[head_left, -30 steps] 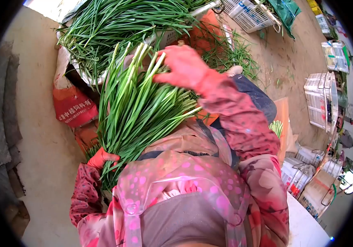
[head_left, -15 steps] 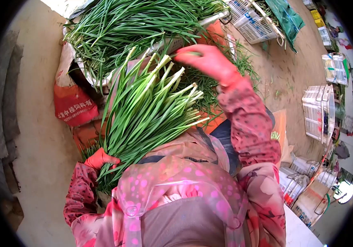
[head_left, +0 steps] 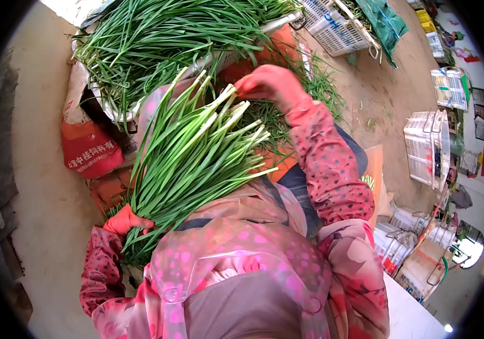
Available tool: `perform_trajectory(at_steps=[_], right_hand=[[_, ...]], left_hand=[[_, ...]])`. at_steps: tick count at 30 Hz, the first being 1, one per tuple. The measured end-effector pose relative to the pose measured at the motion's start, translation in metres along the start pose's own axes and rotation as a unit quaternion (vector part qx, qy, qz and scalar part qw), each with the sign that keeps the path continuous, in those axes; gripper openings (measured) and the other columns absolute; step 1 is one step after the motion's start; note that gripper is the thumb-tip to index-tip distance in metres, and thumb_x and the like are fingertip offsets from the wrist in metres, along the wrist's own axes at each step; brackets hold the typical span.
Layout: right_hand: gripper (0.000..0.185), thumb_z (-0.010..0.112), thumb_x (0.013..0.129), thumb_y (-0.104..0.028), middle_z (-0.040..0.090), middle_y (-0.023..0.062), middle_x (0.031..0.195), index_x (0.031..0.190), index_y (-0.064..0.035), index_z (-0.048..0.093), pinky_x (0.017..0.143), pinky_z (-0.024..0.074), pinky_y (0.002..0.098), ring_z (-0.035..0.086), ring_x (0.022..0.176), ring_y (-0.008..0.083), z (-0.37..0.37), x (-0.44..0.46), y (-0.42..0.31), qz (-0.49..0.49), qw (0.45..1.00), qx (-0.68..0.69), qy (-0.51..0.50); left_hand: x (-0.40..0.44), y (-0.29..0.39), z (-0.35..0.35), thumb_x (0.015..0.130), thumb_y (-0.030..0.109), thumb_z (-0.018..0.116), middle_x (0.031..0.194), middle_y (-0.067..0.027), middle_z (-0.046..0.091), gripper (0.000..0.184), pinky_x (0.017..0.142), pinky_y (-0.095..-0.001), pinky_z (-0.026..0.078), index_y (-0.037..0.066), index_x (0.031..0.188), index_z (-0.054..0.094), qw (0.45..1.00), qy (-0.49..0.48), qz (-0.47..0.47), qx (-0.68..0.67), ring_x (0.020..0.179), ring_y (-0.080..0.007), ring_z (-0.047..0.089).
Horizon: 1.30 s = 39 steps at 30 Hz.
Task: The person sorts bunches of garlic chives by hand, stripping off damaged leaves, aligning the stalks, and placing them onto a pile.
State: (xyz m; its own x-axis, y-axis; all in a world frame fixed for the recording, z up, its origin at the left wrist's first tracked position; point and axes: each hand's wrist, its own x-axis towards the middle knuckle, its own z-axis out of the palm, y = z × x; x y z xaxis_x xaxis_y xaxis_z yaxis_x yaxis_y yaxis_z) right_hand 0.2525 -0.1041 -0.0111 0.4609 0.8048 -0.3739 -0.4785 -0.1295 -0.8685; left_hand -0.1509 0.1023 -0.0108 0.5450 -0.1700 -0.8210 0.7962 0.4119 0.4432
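A thick bunch of garlic chives (head_left: 196,152) lies across my lap, pale stem ends pointing up and right, green leaves fanning down to the left. My left hand (head_left: 129,220), in an orange-red glove, is closed around the leafy lower end. At the top of the bunch, my right hand (head_left: 267,85), gloved alike, has its fingers pinched together beside the pale stem tips. What lies between those fingertips is hidden. Beyond the bunch, a large heap of chives (head_left: 179,34) rests on a container, and loose leaf scraps (head_left: 315,85) are strewn near my right forearm.
A red printed sack (head_left: 92,150) stands left of the bunch. White plastic crates (head_left: 335,28) sit at the upper right, one with a green sheet (head_left: 386,28) over it. Another white crate (head_left: 425,150) stands at the right, with stacked boxes (head_left: 422,271) lower down.
My right hand has come down slightly to the stem tips, its fingers more curled. The left hand keeps its hold on the chives. The whole view has shifted a little.
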Motion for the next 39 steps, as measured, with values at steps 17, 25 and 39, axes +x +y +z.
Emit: perform_trajectory(at_steps=[17, 25, 39], right_hand=[[0.007, 0.058, 0.084, -0.015, 0.063, 0.0097, 0.076, 0.084, -0.0096, 0.062, 0.063, 0.0495, 0.0431, 0.061, 0.069, 0.0303, -0.027, -0.050, 0.097, -0.217, 0.610, -0.711, 0.274], [0.048, 0.063, 0.078, -0.053, 0.064, 0.0133, 0.067, 0.093, -0.0076, 0.056, 0.057, 0.0514, 0.0439, 0.066, 0.064, 0.0316, 0.045, -0.075, 0.068, -0.137, 0.750, -0.609, 0.219], [0.018, 0.053, 0.089, -0.027, 0.064, 0.0134, 0.065, 0.088, -0.0085, 0.052, 0.050, 0.0488, 0.0459, 0.065, 0.061, 0.0326, -0.018, -0.061, 0.122, -0.048, 0.736, -0.575, 0.354]], left_hand=[[0.000, -0.009, 0.000, 0.067, 0.011, 0.075, 0.073, -0.0060, 0.062, 0.036, 0.051, -0.0271, 0.045, 0.001, 0.099, 0.062, 0.999, -0.004, 0.020, 0.025, 0.057, -0.0143, 0.057], [0.004, -0.014, -0.007, 0.076, 0.009, 0.073, 0.081, -0.0032, 0.064, 0.032, 0.057, -0.0284, 0.048, 0.002, 0.104, 0.062, 0.996, -0.004, 0.054, 0.071, 0.064, -0.0124, 0.059], [0.051, 0.089, 0.046, 0.072, 0.006, 0.075, 0.116, -0.0062, 0.063, 0.060, 0.089, -0.0372, 0.049, 0.005, 0.128, 0.052, 0.974, -0.022, 0.121, 0.188, 0.103, -0.0210, 0.060]])
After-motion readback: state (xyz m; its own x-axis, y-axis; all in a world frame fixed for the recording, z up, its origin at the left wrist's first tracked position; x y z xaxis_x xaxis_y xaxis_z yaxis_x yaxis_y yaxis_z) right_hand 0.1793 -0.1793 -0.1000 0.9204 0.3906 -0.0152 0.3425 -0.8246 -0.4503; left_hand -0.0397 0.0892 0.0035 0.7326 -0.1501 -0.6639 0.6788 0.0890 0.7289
